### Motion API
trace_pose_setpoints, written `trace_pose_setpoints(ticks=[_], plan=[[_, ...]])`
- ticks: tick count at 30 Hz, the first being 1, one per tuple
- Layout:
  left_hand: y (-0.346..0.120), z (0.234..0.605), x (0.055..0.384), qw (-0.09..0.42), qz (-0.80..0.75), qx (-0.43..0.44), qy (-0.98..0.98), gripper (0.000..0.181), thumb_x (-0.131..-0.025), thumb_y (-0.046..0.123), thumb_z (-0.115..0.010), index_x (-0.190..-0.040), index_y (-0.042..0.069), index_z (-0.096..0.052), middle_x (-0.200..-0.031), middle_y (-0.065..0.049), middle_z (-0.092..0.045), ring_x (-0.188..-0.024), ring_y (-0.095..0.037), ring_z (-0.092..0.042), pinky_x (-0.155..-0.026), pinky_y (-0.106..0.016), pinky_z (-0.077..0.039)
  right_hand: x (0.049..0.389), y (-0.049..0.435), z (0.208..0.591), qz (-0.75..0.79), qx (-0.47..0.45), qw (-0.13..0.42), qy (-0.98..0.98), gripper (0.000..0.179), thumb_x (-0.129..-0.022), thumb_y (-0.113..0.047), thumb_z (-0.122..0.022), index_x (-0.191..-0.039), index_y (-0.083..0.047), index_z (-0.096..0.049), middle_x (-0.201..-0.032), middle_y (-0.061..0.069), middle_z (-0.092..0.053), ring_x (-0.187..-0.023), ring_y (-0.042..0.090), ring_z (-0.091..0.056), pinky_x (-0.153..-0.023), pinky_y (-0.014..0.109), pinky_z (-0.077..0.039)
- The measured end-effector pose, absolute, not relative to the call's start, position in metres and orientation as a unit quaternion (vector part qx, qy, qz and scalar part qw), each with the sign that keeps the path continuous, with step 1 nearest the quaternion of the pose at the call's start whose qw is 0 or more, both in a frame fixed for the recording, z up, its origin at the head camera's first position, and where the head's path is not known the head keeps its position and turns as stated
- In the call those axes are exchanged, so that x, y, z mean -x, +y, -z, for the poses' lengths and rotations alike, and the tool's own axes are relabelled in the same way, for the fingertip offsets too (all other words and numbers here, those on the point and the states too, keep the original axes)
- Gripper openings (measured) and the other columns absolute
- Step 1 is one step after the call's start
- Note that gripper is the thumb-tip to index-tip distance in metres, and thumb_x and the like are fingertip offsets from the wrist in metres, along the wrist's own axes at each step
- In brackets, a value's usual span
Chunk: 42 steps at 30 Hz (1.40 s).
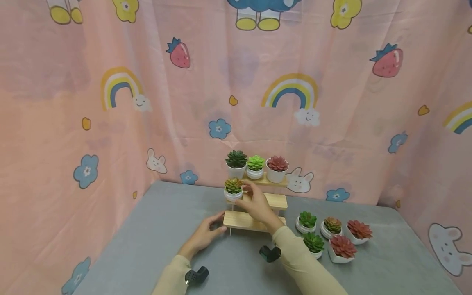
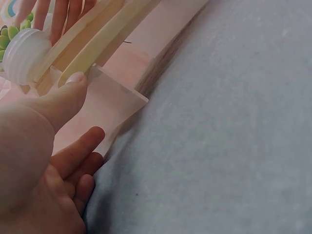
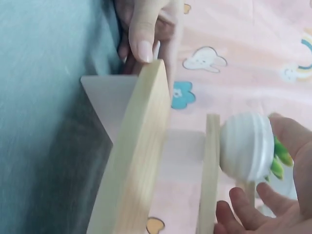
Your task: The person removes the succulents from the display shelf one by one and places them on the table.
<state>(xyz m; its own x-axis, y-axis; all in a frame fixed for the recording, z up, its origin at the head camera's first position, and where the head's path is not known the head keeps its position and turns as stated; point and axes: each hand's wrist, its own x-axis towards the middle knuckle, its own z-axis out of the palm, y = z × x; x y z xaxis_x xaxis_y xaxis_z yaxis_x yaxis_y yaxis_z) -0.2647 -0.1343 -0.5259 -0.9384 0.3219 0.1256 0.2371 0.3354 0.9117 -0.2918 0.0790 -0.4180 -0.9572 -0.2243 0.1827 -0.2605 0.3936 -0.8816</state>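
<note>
A wooden three-tier display stand (image 1: 243, 221) with clear side supports stands on the table. My right hand (image 1: 256, 205) holds a small potted succulent (image 1: 234, 189), yellow-green with a white ribbed pot, at the left end of the middle tier. In the right wrist view, the thumb lies against the white pot (image 3: 247, 146) and the fingers curl beside it. My left hand (image 1: 204, 233) holds the left end of the lowest tier. Its thumb (image 2: 75, 92) presses the board's edge, with other fingers near the clear support (image 2: 109, 97).
Along the top tier stand a dark green succulent (image 1: 236, 159), a bright green one (image 1: 255, 164) and a red one (image 1: 277, 166). Several potted succulents (image 1: 333, 225) sit on the grey table (image 1: 147, 246) right of the stand. A pink patterned curtain (image 1: 203, 98) hangs behind.
</note>
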Motion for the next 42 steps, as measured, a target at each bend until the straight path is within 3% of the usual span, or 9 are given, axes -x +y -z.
trace_pose_setpoints(ticks=[7,14,26,31,36,42], plan=[[-0.134,0.527,0.264,0.031,-0.546,-0.182,0.817,0.06,-0.099,0.025,-0.065,-0.153,0.007,-0.044,-0.143,-0.019,-0.059,-0.14,-0.041,-0.047,-0.112,-0.064,-0.036,0.298,0.062,0.421,-0.517,-0.098,0.02,-0.85,0.071,-0.087,-0.028,-0.08,-0.146,-0.007,-0.048,-0.146,0.021,-0.055,-0.137,0.041,-0.051,-0.114,0.056,-0.042],[-0.133,0.524,0.264,0.026,-0.545,-0.178,0.819,0.06,-0.099,0.025,-0.065,-0.152,0.006,-0.044,-0.144,-0.019,-0.059,-0.139,-0.041,-0.048,-0.112,-0.064,-0.036,0.301,0.06,0.42,-0.511,-0.09,0.029,-0.854,0.071,-0.085,-0.029,-0.082,-0.144,-0.004,-0.051,-0.141,0.019,-0.059,-0.133,0.037,-0.056,-0.111,0.052,-0.046],[-0.133,0.527,0.262,0.028,-0.533,-0.177,0.827,0.061,-0.1,0.03,-0.064,-0.153,0.007,-0.044,-0.145,-0.019,-0.057,-0.139,-0.042,-0.048,-0.111,-0.063,-0.037,0.278,0.088,0.412,-0.524,-0.129,0.054,-0.84,0.058,-0.083,-0.023,-0.084,-0.134,-0.006,-0.062,-0.126,0.012,-0.068,-0.11,0.024,-0.064,-0.093,0.04,-0.056],[-0.132,0.527,0.26,0.027,-0.54,-0.177,0.822,0.061,-0.099,0.03,-0.065,-0.153,0.008,-0.045,-0.146,-0.019,-0.057,-0.139,-0.043,-0.047,-0.112,-0.065,-0.035,0.264,0.107,0.41,-0.523,-0.145,0.072,-0.837,0.054,-0.082,-0.018,-0.084,-0.131,-0.008,-0.065,-0.124,0.012,-0.07,-0.106,0.023,-0.065,-0.088,0.035,-0.056],[-0.132,0.527,0.262,0.026,-0.544,-0.166,0.822,0.06,-0.099,0.029,-0.065,-0.152,0.009,-0.046,-0.147,-0.019,-0.056,-0.142,-0.043,-0.044,-0.114,-0.066,-0.033,0.25,0.125,0.409,-0.509,-0.142,0.079,-0.845,0.06,-0.084,-0.015,-0.082,-0.138,-0.003,-0.059,-0.128,0.017,-0.067,-0.102,0.025,-0.066,-0.084,0.031,-0.055],[-0.132,0.528,0.262,0.028,-0.547,-0.161,0.821,0.06,-0.098,0.03,-0.066,-0.152,0.011,-0.047,-0.147,-0.018,-0.056,-0.143,-0.043,-0.044,-0.115,-0.067,-0.031,0.231,0.143,0.409,-0.497,-0.121,0.068,-0.857,0.063,-0.083,-0.018,-0.082,-0.14,-0.005,-0.058,-0.126,0.014,-0.068,-0.097,0.016,-0.061,-0.077,0.025,-0.048]])
